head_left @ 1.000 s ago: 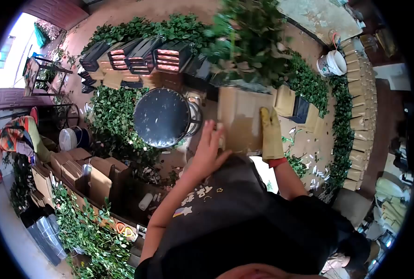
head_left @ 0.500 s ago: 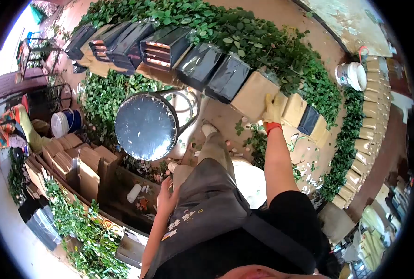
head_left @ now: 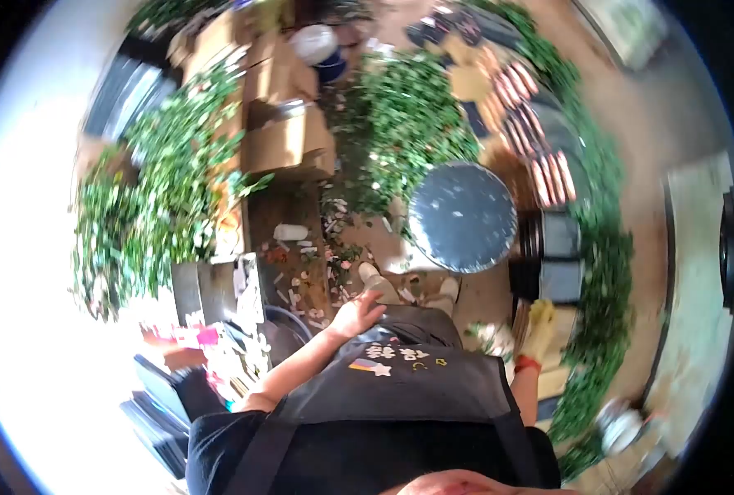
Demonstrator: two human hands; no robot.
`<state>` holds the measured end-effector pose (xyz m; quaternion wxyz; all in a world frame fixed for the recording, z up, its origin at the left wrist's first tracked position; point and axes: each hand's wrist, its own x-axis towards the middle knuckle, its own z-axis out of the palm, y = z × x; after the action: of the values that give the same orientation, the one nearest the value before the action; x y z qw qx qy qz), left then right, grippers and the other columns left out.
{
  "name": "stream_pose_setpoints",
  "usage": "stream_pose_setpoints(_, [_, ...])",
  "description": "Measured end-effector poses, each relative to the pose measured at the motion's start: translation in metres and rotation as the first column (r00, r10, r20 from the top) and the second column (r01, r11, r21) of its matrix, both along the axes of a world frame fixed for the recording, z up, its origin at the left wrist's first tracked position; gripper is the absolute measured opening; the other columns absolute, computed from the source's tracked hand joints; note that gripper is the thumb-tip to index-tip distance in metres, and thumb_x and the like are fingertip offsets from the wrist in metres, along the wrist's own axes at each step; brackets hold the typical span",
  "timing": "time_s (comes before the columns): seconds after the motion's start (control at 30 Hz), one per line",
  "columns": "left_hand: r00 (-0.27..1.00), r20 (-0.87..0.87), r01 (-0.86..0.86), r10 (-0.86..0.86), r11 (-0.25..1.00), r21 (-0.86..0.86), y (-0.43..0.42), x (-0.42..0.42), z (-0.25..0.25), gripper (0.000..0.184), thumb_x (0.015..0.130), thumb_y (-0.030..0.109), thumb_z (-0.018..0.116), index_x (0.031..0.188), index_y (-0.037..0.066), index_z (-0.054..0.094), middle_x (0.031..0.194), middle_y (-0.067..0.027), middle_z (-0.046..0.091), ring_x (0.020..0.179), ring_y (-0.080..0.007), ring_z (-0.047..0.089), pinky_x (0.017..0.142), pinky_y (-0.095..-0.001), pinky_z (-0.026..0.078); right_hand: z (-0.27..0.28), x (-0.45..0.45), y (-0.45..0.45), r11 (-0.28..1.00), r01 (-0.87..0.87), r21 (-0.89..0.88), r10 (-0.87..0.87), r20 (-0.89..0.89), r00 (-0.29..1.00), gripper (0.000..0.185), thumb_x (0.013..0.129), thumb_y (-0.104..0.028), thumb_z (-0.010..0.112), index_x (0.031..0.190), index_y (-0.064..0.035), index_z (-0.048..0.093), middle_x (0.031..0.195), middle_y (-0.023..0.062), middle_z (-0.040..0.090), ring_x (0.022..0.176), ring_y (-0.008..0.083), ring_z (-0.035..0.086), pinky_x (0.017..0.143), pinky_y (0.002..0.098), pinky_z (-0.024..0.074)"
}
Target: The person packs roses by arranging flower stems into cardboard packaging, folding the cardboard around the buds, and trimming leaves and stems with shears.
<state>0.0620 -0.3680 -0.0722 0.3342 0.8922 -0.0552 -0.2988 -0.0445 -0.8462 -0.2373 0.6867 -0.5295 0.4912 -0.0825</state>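
Observation:
My left hand (head_left: 359, 315) is bare and hangs in front of the dark apron (head_left: 416, 384), fingers apart, with nothing in it. In a yellow glove with a red cuff, my right hand (head_left: 538, 332) is at the brown cardboard packs (head_left: 558, 334) on the right. Motion blur hides whether its fingers grip a pack. Dark-wrapped packs (head_left: 561, 280) continue the row beyond it, with leafy green stems (head_left: 602, 305) spreading out along their outer side. A round black-topped stool (head_left: 463, 216) stands ahead, left of the row.
To the left, a long trough (head_left: 280, 206) holds cardboard boxes (head_left: 289, 144) and a white roll (head_left: 291, 233). Leafy stems (head_left: 177, 157) lie beyond it. Cut scraps (head_left: 301, 289) litter the trough and floor. A white-lidded bucket (head_left: 314, 45) stands far ahead; another white bucket (head_left: 621, 427) is at lower right.
My view and body have turned left, so the stool and row of packs now appear further right. My left hand has lifted and spread in front of the apron. My gloved hand remains beside the packs.

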Motion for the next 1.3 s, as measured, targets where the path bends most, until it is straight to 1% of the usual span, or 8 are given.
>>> stream_pose_setpoints(0.17, [0.983,0.034,-0.177,0.180,0.982,-0.067,0.049,0.011,0.014,0.044,0.099,0.031,0.064,0.135,0.006,0.059,0.127,-0.0183,0.066,0.118,-0.0346,0.065,0.098,-0.0416,0.052,0.138,0.145,0.141,0.613,-0.784,0.097,0.782,0.062,0.620,0.050,0.109,-0.043,0.049,0.121,0.0034,0.065,0.108,0.0157,0.074,0.098,0.0232,0.071,0.092,0.0349,0.0547])
stream_pose_setpoints(0.33, [0.927,0.066,-0.359,0.369,0.925,-0.122,0.126,0.021,0.020,0.045,0.099,0.034,0.065,0.134,0.005,0.060,0.126,-0.0192,0.066,0.117,-0.0350,0.066,0.099,-0.0413,0.052,0.157,0.235,0.293,0.251,-0.967,0.052,0.956,0.140,0.256,0.050,0.109,-0.042,0.047,0.122,0.0031,0.064,0.111,0.0152,0.074,0.100,0.0209,0.070,0.093,0.0332,0.0536])
stream_pose_setpoints(0.6, [0.698,-0.096,-0.704,0.710,0.655,-0.275,0.220,0.031,0.033,0.040,0.102,0.027,0.064,0.134,0.003,0.059,0.121,-0.0162,0.072,0.111,-0.0237,0.069,0.095,-0.0341,0.052,0.209,0.330,0.555,0.371,-0.929,-0.011,0.895,0.270,0.354,0.063,0.106,-0.037,0.059,0.159,-0.0136,0.034,0.157,0.0125,0.043,0.143,0.0239,0.044,0.121,0.0384,0.0311])
stream_pose_setpoints(0.77, [0.536,-0.160,-0.823,0.829,0.471,-0.317,0.225,0.053,0.031,0.041,0.098,0.027,0.067,0.132,0.004,0.062,0.120,-0.0200,0.071,0.113,-0.0339,0.069,0.098,-0.0395,0.053,0.254,0.416,0.682,0.093,-0.974,-0.207,0.964,-0.227,0.140,0.089,0.095,-0.042,0.072,0.165,-0.0212,0.021,0.165,0.0151,0.036,0.146,0.0295,0.043,0.119,0.0426,0.0360])
stream_pose_setpoints(0.87, [0.455,0.286,-0.811,0.843,0.525,-0.259,0.236,0.092,0.031,0.048,0.093,0.020,0.072,0.134,0.000,0.057,0.126,-0.0211,0.064,0.116,-0.0379,0.064,0.099,-0.0427,0.052,0.224,0.456,0.724,-0.187,-0.970,-0.157,0.891,-0.443,-0.100,0.096,0.095,-0.039,0.071,0.167,-0.0235,0.010,0.160,0.0217,0.041,0.144,0.0342,0.047,0.116,0.0431,0.0403])
stream_pose_setpoints(1.0, [0.342,0.607,-0.906,0.717,0.423,0.011,0.282,0.156,0.022,0.059,0.085,0.017,0.075,0.137,0.002,0.053,0.119,-0.0228,0.060,0.109,-0.0417,0.060,0.094,-0.0486,0.051,0.120,0.495,0.706,-0.245,-0.953,0.181,0.969,0.085,-0.233,0.026,0.105,-0.029,0.061,0.115,-0.0051,0.066,0.081,-0.0017,0.064,0.060,0.0078,0.057,0.054,0.0249,0.0461])
stream_pose_setpoints(1.2, [0.541,0.542,-0.830,0.644,0.303,0.469,0.304,0.191,-0.023,0.065,0.077,0.016,0.078,0.138,0.017,0.055,0.120,-0.0183,0.054,0.112,-0.0386,0.056,0.089,-0.0502,0.049,0.075,0.547,0.528,-0.790,-0.612,0.024,0.549,-0.417,-0.724,0.034,0.095,-0.034,0.064,0.114,-0.0061,0.070,0.084,0.0090,0.068,0.074,0.0208,0.057,0.072,0.0400,0.0474])
stream_pose_setpoints(1.3, [0.532,0.588,-0.844,0.609,0.327,0.425,0.301,0.189,-0.031,0.035,0.083,0.015,0.070,0.118,0.016,0.063,0.109,-0.0164,0.056,0.104,-0.0369,0.058,0.084,-0.0477,0.050,0.022,0.573,0.471,-0.720,-0.678,0.144,0.528,-0.521,-0.671,0.060,0.085,-0.047,0.072,0.127,-0.0039,0.067,0.116,0.0152,0.072,0.102,0.0265,0.066,0.092,0.0353,0.0508])
